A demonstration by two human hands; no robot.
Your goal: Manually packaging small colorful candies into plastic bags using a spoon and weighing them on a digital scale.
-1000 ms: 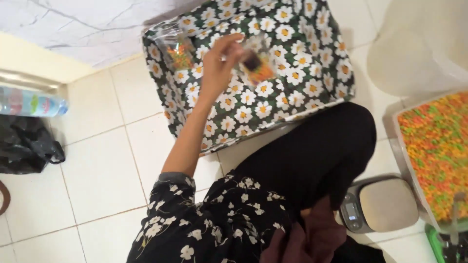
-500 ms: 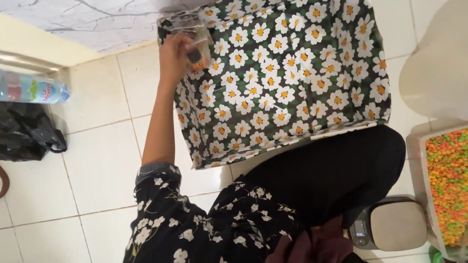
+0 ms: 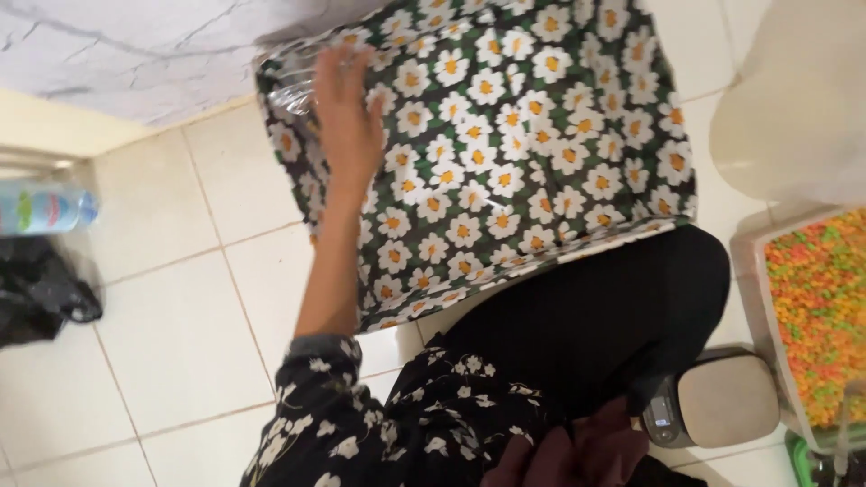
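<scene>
left hand (image 3: 343, 117) open, flat on a clear bag (image 3: 293, 90) at the daisy-print cloth (image 3: 505, 153) corner. right hand (image 3: 568, 451) low by lap, grip unclear. white tile floor (image 3: 171, 334), scale (image 3: 713, 401), tub of colourful bits (image 3: 816, 307).

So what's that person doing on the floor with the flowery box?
A person sitting on the tiled floor reaches their left hand into a daisy-patterned box, touching a clear plastic packet in its corner. Their right hand is out of view. A small scale and a tray of colourful bits sit nearby.
</scene>
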